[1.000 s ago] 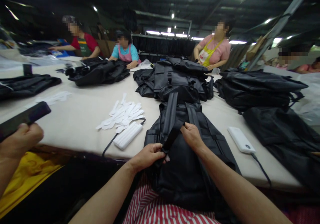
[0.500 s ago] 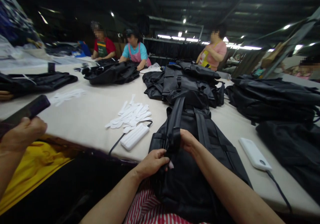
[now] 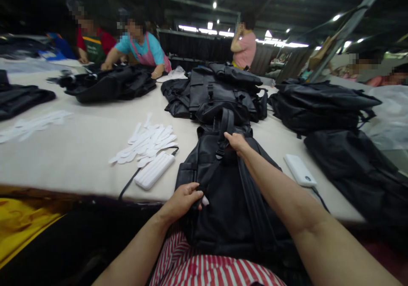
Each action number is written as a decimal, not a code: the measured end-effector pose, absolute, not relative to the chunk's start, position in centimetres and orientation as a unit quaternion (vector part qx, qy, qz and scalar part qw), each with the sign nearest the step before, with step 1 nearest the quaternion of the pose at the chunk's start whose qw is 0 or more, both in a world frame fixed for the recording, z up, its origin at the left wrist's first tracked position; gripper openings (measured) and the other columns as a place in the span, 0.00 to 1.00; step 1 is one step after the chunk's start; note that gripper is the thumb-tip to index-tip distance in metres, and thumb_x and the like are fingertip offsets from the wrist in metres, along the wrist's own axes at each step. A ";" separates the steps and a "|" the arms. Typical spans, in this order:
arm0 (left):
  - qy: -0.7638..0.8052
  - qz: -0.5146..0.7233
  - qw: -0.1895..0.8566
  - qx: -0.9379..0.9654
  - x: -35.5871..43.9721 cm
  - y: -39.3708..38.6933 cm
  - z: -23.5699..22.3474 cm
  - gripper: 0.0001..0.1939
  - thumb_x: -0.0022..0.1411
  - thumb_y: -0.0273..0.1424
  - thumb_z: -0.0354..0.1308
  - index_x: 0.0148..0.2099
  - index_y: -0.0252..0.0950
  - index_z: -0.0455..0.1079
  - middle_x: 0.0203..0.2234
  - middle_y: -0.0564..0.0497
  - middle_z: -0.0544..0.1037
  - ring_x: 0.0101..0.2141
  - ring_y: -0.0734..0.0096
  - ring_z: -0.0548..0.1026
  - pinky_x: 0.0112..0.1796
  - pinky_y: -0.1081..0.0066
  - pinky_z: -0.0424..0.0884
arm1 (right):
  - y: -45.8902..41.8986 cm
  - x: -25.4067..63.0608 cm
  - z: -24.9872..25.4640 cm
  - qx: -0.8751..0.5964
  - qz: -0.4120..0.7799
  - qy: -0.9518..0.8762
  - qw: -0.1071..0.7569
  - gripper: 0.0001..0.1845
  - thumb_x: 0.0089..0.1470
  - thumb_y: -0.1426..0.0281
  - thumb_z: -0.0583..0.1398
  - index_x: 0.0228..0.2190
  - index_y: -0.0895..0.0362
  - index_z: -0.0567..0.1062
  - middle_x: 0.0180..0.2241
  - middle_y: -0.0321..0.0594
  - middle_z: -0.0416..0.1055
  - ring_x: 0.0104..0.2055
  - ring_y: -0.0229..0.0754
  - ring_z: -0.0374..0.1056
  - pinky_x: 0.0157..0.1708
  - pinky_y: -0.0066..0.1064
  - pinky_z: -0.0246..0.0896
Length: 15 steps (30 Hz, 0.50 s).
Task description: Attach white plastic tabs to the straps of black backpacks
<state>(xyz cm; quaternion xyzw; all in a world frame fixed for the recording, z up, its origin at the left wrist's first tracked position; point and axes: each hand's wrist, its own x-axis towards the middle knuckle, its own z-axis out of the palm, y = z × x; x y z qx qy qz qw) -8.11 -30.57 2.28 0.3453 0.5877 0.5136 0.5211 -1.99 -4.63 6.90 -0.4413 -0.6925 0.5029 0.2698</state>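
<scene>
A black backpack lies on its front across the near table edge, with its straps facing up. My left hand grips a black strap low on the bag, and a small white strip pokes out beside my fingers. Far up the bag, my right hand holds the top of a shoulder strap near the grab handle. A white power bank with a black cable lies left of the bag, next to a pile of white strips. A second power bank lies to its right.
More black backpacks lie on the cream table beyond and on both sides. Co-workers lean over a bag across the table. Yellow cloth lies below the near edge at left. Steel posts and hanging black goods stand behind.
My right hand has slid up the bag to the top of the strap, and the strap now lies along the bag. The other person's hand with the phone has left the view at left.
</scene>
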 end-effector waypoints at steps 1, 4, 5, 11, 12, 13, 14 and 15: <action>0.593 0.511 0.521 0.341 -8.0 -30.6 2.4 0.13 0.53 0.37 0.57 0.36 0.31 0.67 0.23 0.50 0.77 0.22 0.75 0.70 0.29 0.74 0.64 | -4.7 -0.9 6.9 -0.441 0.499 -0.702 0.254 0.12 0.49 0.64 0.58 0.24 0.62 0.72 0.19 0.38 0.69 0.21 0.36 0.65 0.23 0.27 0.61; 0.604 0.512 0.516 0.327 -7.8 -30.8 2.8 0.16 0.54 0.36 0.57 0.42 0.32 0.66 0.25 0.49 0.78 0.27 0.72 0.73 0.34 0.72 0.67 | -5.2 4.4 7.8 -0.427 0.468 -0.738 0.233 0.09 0.47 0.67 0.60 0.27 0.61 0.73 0.21 0.37 0.71 0.23 0.35 0.66 0.26 0.25 0.59; 0.614 0.510 0.508 0.324 -7.7 -30.9 2.9 0.18 0.54 0.37 0.57 0.45 0.33 0.65 0.26 0.49 0.78 0.29 0.70 0.74 0.35 0.71 0.67 | -5.9 6.9 8.2 -0.414 0.438 -0.767 0.220 0.08 0.47 0.67 0.60 0.28 0.60 0.74 0.22 0.36 0.72 0.23 0.34 0.66 0.27 0.24 0.58; 0.743 0.454 0.253 0.422 -6.2 -31.3 2.3 0.24 0.55 0.39 0.54 0.53 0.34 0.61 0.44 0.42 0.73 0.44 0.58 0.72 0.48 0.59 0.63 | -14.6 20.5 8.0 -0.403 0.310 -0.861 0.017 0.18 0.49 0.54 0.57 0.32 0.56 0.74 0.23 0.37 0.72 0.25 0.39 0.67 0.24 0.27 0.55; 0.758 0.449 0.158 0.446 -5.5 -31.4 2.3 0.24 0.55 0.38 0.54 0.53 0.34 0.61 0.47 0.41 0.70 0.48 0.57 0.69 0.50 0.57 0.61 | -16.2 21.5 7.3 -0.417 0.305 -0.856 0.022 0.21 0.47 0.55 0.58 0.39 0.56 0.72 0.25 0.37 0.73 0.27 0.40 0.68 0.26 0.27 0.56; 0.758 0.446 0.070 0.470 -4.5 -31.4 2.6 0.23 0.55 0.36 0.54 0.53 0.35 0.61 0.49 0.41 0.68 0.51 0.56 0.66 0.52 0.56 0.58 | -17.6 22.0 6.6 -0.428 0.298 -0.853 0.035 0.26 0.46 0.56 0.60 0.45 0.56 0.69 0.27 0.38 0.73 0.29 0.42 0.68 0.28 0.28 0.57; 0.745 0.440 0.005 0.501 -3.5 -31.5 3.0 0.22 0.55 0.35 0.54 0.52 0.35 0.62 0.50 0.41 0.67 0.52 0.57 0.64 0.53 0.56 0.57 | -18.7 22.0 5.9 -0.433 0.292 -0.851 0.050 0.32 0.44 0.58 0.62 0.50 0.56 0.65 0.29 0.39 0.73 0.31 0.43 0.68 0.30 0.29 0.57; 0.724 0.430 -0.027 0.539 -2.3 -31.5 3.5 0.20 0.56 0.34 0.54 0.51 0.36 0.63 0.49 0.42 0.68 0.52 0.58 0.63 0.53 0.57 0.56 | -19.5 21.8 5.3 -0.431 0.291 -0.852 0.063 0.36 0.42 0.60 0.63 0.53 0.56 0.61 0.30 0.38 0.72 0.32 0.43 0.68 0.32 0.30 0.57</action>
